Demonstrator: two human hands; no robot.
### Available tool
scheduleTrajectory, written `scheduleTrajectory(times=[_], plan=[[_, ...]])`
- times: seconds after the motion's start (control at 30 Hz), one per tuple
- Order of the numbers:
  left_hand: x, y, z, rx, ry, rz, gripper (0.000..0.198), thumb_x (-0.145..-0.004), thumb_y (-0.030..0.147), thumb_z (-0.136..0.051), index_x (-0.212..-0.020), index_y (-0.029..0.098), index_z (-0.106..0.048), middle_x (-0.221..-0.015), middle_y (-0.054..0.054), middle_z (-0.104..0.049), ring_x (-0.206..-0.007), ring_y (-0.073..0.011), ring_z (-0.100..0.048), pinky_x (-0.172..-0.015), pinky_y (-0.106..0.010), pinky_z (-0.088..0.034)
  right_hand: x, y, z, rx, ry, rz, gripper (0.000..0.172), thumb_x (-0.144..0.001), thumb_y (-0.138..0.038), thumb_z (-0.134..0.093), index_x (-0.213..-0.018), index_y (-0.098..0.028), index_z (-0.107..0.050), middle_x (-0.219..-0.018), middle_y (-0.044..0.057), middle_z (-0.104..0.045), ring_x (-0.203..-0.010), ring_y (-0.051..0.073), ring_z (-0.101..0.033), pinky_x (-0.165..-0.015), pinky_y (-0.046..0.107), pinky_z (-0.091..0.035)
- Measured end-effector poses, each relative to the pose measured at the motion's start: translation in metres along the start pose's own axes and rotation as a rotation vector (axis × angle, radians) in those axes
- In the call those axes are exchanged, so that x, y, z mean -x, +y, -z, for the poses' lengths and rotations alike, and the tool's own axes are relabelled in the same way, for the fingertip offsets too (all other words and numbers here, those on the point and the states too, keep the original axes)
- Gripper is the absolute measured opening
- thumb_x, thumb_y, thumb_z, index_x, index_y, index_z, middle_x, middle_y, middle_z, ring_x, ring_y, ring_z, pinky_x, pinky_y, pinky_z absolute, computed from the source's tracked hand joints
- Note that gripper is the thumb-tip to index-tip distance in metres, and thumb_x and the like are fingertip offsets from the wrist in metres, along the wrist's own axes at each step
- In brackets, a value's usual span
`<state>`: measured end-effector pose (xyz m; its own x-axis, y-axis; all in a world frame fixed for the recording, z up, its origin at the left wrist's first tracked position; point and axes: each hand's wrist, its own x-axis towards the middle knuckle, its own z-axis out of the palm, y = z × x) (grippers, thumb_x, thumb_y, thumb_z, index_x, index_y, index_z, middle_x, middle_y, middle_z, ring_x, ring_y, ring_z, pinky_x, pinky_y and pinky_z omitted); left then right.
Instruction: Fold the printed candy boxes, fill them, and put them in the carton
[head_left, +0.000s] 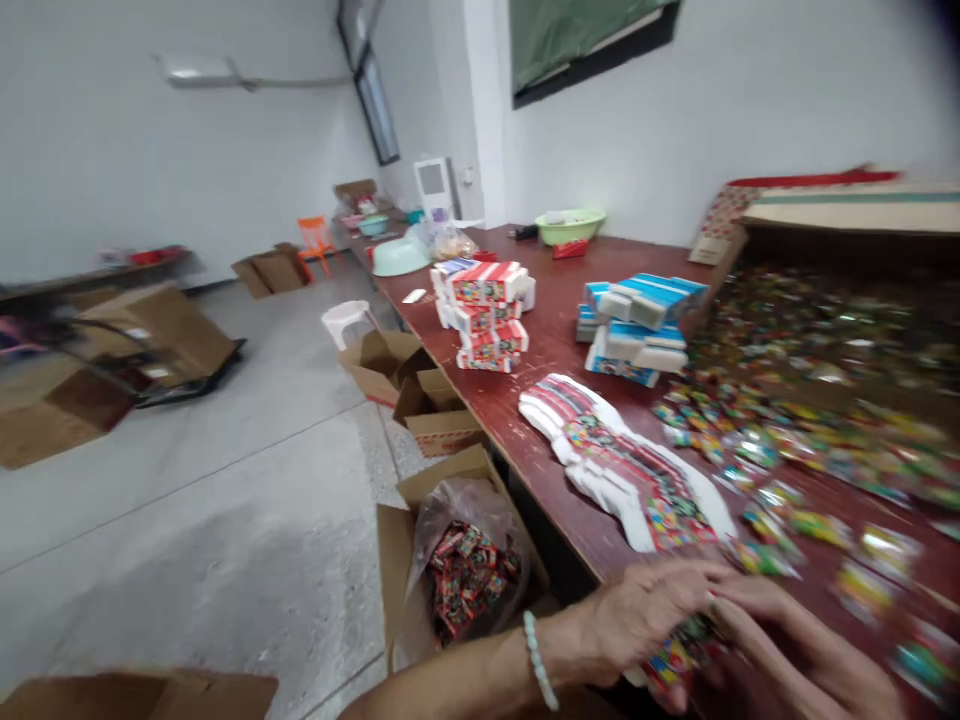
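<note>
Both hands come together at the table's near edge around a small colourful printed candy box [670, 668], mostly covered by my fingers. My left hand [645, 610], with a pale bead bracelet at the wrist, has its fingers bent over the box from the left. From the right, my right hand [802, 640] closes on the same box, somewhat blurred. Just beyond my hands lies a fanned-out row of flat printed cartons [622, 460], red, white and multicoloured. Loose wrapped candies [817, 525] are scattered to the right of that row.
A large tipped box [720, 280] spills candies onto the dark red table [547, 500]. Bundled red cartons [491, 290] and blue cartons [645, 310] stand farther back. Below the table's left edge, a cardboard box [390, 560] holds a plastic bag of small filled boxes [472, 580].
</note>
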<state>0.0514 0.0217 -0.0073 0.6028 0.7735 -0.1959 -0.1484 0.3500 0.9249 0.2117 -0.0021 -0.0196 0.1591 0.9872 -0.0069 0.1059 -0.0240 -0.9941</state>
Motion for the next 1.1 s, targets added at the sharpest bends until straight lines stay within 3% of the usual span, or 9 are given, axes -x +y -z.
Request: scheduleTrajectory(times=[0.07, 0.17, 0.3, 0.47, 0.67, 0.77, 0.83, 1.0, 1.1], plan=[[0.001, 0.005, -0.003, 0.019, -0.042, 0.085, 0.068, -0.083, 0.068, -0.052, -0.136, 0.025, -0.056, -0.095, -0.01, -0.069, -0.056, -0.0139, -0.06, -0.042, -0.023, -0.047, 0.003, -0.018, -0.004, -0.048, -0.013, -0.066, 0.029, -0.071, -0.054, -0.075, -0.068, -0.025, -0.074, -0.078, 0.012, -0.071, -0.069, 0.03, -0.067, -0.052, 0.039, -0.055], [-0.003, 0.013, -0.003, -0.01, -0.077, 0.074, 0.066, -0.088, 0.066, -0.044, -0.137, 0.023, -0.054, -0.075, -0.004, -0.064, -0.044, -0.0087, -0.052, -0.038, -0.018, -0.041, -0.002, -0.034, -0.006, -0.216, -0.067, -0.087, 0.032, -0.072, -0.05, -0.078, -0.073, -0.02, -0.071, -0.071, 0.006, -0.068, -0.049, 0.017, -0.057, -0.044, 0.031, -0.05], [-0.009, 0.018, -0.006, 0.003, -0.061, 0.222, 0.076, -0.089, 0.074, -0.028, -0.128, 0.016, -0.059, -0.066, -0.002, -0.063, -0.037, -0.0087, -0.05, -0.036, -0.019, -0.038, -0.006, -0.035, 0.002, -0.225, -0.128, -0.041, 0.026, -0.079, -0.045, -0.074, -0.077, -0.019, -0.069, -0.091, 0.006, -0.07, -0.052, 0.014, -0.058, -0.049, 0.028, -0.05], [-0.007, 0.015, -0.013, 0.022, 0.014, 0.247, 0.08, -0.086, 0.077, -0.03, -0.126, 0.015, -0.06, -0.062, -0.002, -0.063, -0.036, -0.01, -0.052, -0.036, -0.019, -0.039, 0.006, -0.032, 0.003, -0.23, -0.18, -0.008, 0.026, -0.085, -0.044, -0.068, -0.078, -0.02, -0.069, -0.099, 0.007, -0.068, -0.062, 0.014, -0.058, -0.057, 0.029, -0.05], [-0.007, 0.008, -0.018, 0.162, 0.086, 0.228, 0.079, -0.085, 0.076, -0.035, -0.141, 0.022, -0.046, -0.064, 0.0, -0.062, -0.039, -0.0123, -0.056, -0.037, -0.021, -0.045, 0.018, -0.013, -0.008, -0.242, -0.068, -0.002, 0.036, -0.092, -0.053, -0.055, -0.095, -0.022, -0.072, -0.087, 0.004, -0.061, -0.055, 0.012, -0.05, -0.048, 0.026, -0.043], [-0.007, 0.007, -0.023, 0.217, 0.105, 0.244, 0.072, -0.086, 0.072, -0.042, -0.142, 0.026, -0.045, -0.068, 0.0, -0.064, -0.04, -0.0139, -0.058, -0.04, -0.025, -0.048, 0.018, -0.012, -0.005, -0.099, -0.046, 0.142, 0.029, -0.093, -0.047, -0.057, -0.099, -0.024, -0.073, -0.107, 0.007, -0.061, -0.081, 0.017, -0.061, -0.071, 0.03, -0.052], [-0.005, 0.006, -0.026, 0.236, 0.097, 0.244, 0.065, -0.087, 0.063, -0.051, -0.141, 0.028, -0.045, -0.072, -0.001, -0.066, -0.041, -0.0134, -0.058, -0.042, -0.025, -0.049, 0.019, -0.015, -0.001, 0.001, -0.028, 0.256, 0.022, -0.094, -0.04, -0.058, -0.099, -0.026, -0.074, -0.111, 0.007, -0.062, -0.102, 0.02, -0.06, -0.091, 0.034, -0.048], [0.01, -0.01, -0.028, 0.32, 0.029, 0.257, 0.061, -0.088, 0.048, -0.061, -0.143, 0.028, -0.041, -0.105, -0.008, -0.072, -0.077, -0.0179, -0.07, -0.07, -0.027, -0.053, 0.009, -0.013, 0.035, 0.179, -0.057, 0.263, 0.02, -0.093, -0.037, -0.057, -0.101, -0.026, -0.072, -0.107, 0.007, -0.063, -0.1, 0.021, -0.061, -0.088, 0.034, -0.049], [0.021, -0.024, -0.017, 0.318, -0.039, 0.349, 0.063, -0.084, 0.048, -0.067, -0.139, 0.024, -0.046, -0.108, -0.012, -0.072, -0.08, -0.0202, -0.071, -0.074, -0.029, -0.051, -0.01, 0.003, 0.08, 0.438, 0.254, 0.238, 0.026, -0.089, -0.037, -0.059, -0.108, -0.022, -0.069, -0.109, 0.01, -0.063, -0.103, 0.025, -0.058, -0.091, 0.04, -0.046]])
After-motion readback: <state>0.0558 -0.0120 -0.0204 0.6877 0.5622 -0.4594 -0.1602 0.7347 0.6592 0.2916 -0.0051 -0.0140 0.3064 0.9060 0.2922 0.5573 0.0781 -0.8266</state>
